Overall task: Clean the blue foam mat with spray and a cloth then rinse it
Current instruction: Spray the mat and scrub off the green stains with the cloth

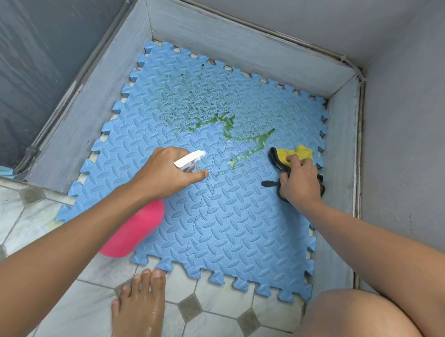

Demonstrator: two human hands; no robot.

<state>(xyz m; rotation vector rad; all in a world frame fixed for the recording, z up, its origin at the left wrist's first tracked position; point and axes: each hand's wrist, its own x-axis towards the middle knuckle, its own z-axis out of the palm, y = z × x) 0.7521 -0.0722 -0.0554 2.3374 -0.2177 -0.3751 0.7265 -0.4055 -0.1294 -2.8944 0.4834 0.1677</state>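
A person crouches over a blue foam mat (213,215) laid in a grey-walled floor corner (240,48), the left hand (167,176) wrapped around the neck of a pink spray bottle (135,230) with its white nozzle (190,159) aimed just ahead of the knuckles. The right hand (300,184) is clenched on a bunched yellow cloth with black trim (294,156), pressing it onto the mat at the right edge. Green cleaner (210,107) beads and streaks across the mat beyond both hands; the half nearer the wrists looks dry.

The step in hand appears to be spraying. Done well, it would mean keeping the nozzle low and angled at the bare patch below the left hand, laying an even film before the cloth moves in, and wiping along the raised tread so liquid lifts out of the grooves rather than pooling toward the wall.

Counted: 1 mat, seemingly joined from 2 interlocking pieces along a zigzag seam (206,193); 1 spray bottle; 1 cloth; 2 hands; 1 bare foot (139,310) and 1 knee (363,328) on the tiled floor (10,214).
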